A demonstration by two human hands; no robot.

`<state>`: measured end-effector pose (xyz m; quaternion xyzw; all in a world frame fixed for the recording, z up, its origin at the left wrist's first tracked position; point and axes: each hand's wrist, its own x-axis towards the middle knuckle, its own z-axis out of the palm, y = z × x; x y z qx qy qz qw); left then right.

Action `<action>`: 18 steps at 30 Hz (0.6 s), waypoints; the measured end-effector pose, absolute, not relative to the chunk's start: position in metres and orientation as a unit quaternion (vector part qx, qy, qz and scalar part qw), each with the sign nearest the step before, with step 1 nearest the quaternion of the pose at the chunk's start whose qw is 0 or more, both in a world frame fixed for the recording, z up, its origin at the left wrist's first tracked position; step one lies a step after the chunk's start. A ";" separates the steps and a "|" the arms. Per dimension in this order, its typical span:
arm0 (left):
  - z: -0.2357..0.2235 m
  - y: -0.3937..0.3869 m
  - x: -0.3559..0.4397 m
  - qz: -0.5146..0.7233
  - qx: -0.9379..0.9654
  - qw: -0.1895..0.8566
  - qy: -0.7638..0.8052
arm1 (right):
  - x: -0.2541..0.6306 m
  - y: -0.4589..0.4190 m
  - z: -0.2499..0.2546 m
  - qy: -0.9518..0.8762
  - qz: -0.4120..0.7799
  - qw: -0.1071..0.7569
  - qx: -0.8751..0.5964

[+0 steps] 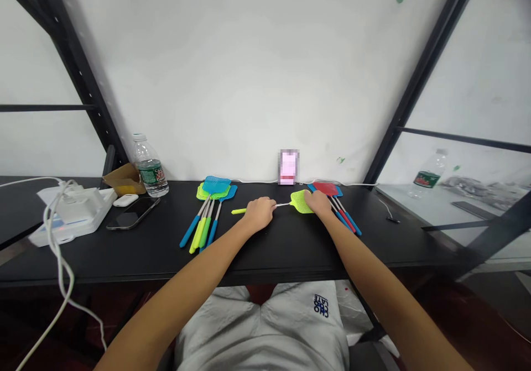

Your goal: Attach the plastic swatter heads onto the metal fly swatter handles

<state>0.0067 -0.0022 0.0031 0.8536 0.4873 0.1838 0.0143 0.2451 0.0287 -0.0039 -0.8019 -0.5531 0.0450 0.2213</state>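
Observation:
A yellow-green fly swatter (pixel 301 201) lies crosswise between my hands, its mesh head to the right and its handle to the left. My left hand (pixel 260 213) is closed around its metal shaft near the handle. My right hand (pixel 318 202) grips the right edge of the mesh head; some fingers are hidden. Left of them is a fanned pile of fly swatters (pixel 216 184) in blue, yellow and green, handles toward me. Partly behind my right hand and wrist rests another pile of fly swatters (pixel 326 189), red and blue.
A phone (pixel 289 166) leans upright against the wall. At the left stand a water bottle (pixel 150 169), a cardboard box (pixel 126 179), a white case (pixel 126 200), a dark phone (pixel 133 214) and a power strip (pixel 78 216) with cables. A short cable end (pixel 392 219) lies right.

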 end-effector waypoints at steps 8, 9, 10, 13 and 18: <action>0.003 -0.004 0.009 0.182 0.844 0.041 0.503 | 0.239 0.025 -0.002 -0.554 0.050 0.255 -0.791; 0.003 -0.004 0.009 0.183 0.842 0.046 0.505 | 0.237 0.024 -0.002 -0.557 0.050 0.258 -0.788; 0.003 -0.004 0.009 0.184 0.841 0.049 0.506 | 0.236 0.024 -0.001 -0.559 0.050 0.261 -0.785; 0.004 -0.006 0.008 0.191 0.838 0.057 0.508 | 0.231 0.021 -0.001 -0.558 0.052 0.270 -0.783; 0.006 -0.009 0.007 0.203 0.829 0.075 0.516 | 0.224 0.018 -0.001 -0.544 0.055 0.280 -0.789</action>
